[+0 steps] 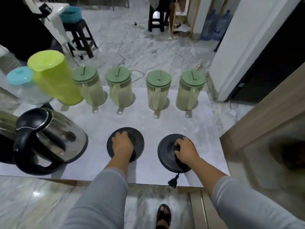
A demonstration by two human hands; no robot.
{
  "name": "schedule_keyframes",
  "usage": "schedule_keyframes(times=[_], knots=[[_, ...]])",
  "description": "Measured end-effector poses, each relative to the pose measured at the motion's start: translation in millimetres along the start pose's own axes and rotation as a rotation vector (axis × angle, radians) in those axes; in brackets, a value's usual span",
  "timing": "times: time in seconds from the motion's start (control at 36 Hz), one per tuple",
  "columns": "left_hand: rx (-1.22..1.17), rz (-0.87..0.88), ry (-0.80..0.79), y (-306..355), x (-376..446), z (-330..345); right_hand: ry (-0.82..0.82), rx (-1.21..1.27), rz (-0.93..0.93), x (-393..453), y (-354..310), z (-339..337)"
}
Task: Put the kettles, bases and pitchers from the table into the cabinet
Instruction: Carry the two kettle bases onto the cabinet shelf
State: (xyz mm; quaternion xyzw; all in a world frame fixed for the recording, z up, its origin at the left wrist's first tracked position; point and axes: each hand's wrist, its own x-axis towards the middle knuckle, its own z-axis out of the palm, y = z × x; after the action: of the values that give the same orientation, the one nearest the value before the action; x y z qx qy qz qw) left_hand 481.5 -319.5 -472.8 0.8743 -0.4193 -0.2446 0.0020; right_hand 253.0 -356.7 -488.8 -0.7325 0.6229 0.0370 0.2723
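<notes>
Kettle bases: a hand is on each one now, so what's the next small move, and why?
Probably close both grips and lift the bases clear of the table. The left hand lies on the left base, the right hand on the right base at its bundled cord. The plug dangles past the table edge, so gather it first.

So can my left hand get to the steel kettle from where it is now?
Probably yes. The left hand lies on a base, and the bare table between it and the steel kettle looks unobstructed.
</notes>
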Motion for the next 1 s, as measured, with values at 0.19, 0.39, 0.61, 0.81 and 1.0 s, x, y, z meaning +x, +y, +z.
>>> schedule_keyframes(times=[0.19, 0.39, 0.61, 0.81, 1.0], knots=[[0.06, 0.027, -0.011, 1.0, 1.9, -2.6, -0.014, -0.049, 0.029, 1.8, -4.1, -3.6], [0.183, 0.129, 0.021, 2.9, 7.6, -23.2, 0.05, -0.036, 0.146, -4.3, -7.9, -16.2], [0.312, 0.29, 0.016, -2.9, 6.0, -46.0, 0.15, 0.091, 0.281, -31.2, -28.3, -13.6], [0.407, 0.49, 0.042, -22.2, -0.2, -71.4, 0.25, 0.188, 0.437, -75.4, -69.6, 3.1], [0.532, 0.674, 0.068, -47.1, -16.2, -82.3, 0.31, 0.207, 0.54, -122.9, -105.2, 18.6]])
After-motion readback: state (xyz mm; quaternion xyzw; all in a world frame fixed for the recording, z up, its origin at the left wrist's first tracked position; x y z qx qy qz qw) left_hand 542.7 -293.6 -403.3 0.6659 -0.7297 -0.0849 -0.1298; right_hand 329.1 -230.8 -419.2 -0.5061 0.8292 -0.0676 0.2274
